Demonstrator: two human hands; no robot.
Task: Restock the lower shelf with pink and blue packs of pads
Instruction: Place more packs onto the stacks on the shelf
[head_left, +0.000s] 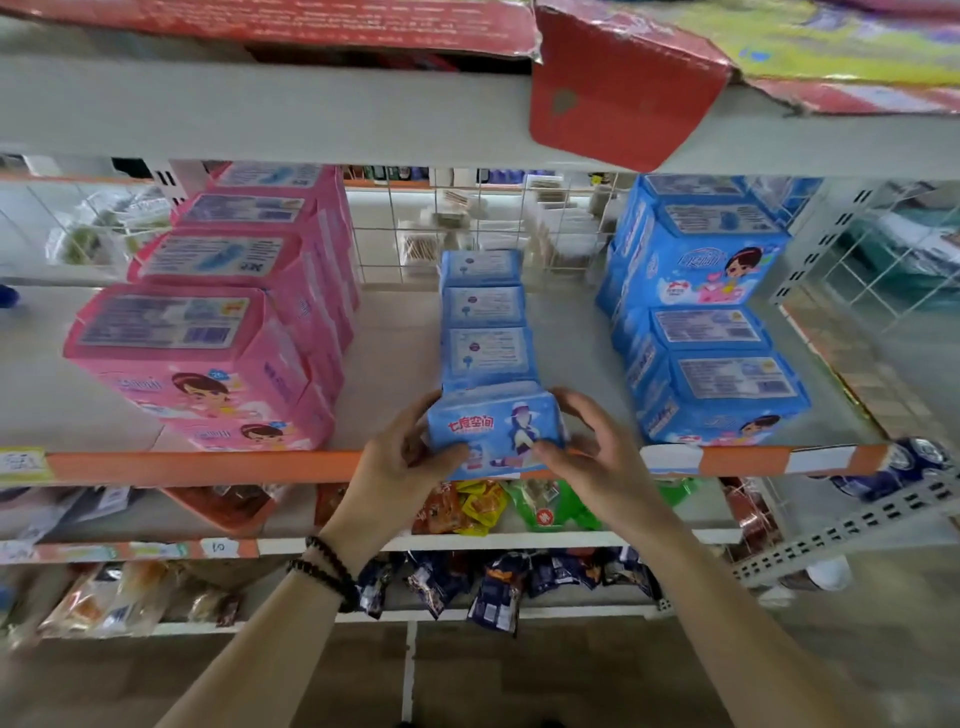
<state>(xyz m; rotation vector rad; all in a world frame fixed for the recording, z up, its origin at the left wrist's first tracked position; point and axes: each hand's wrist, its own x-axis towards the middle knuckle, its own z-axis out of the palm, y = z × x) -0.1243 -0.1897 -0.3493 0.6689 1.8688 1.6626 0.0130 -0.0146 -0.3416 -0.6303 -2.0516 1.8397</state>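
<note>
Blue pack (496, 434) held at the shelf's front edge (208, 465), middle row.
Left hand (402, 457) and right hand (592, 447) both grip it; pink stacks (218, 332) and blue stacks (701, 322) already stand, gaps remain between.

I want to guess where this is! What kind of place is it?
Most likely a small shop: metal shelves with price labels, stacked pink packs of pads, and snack packets below.
</note>
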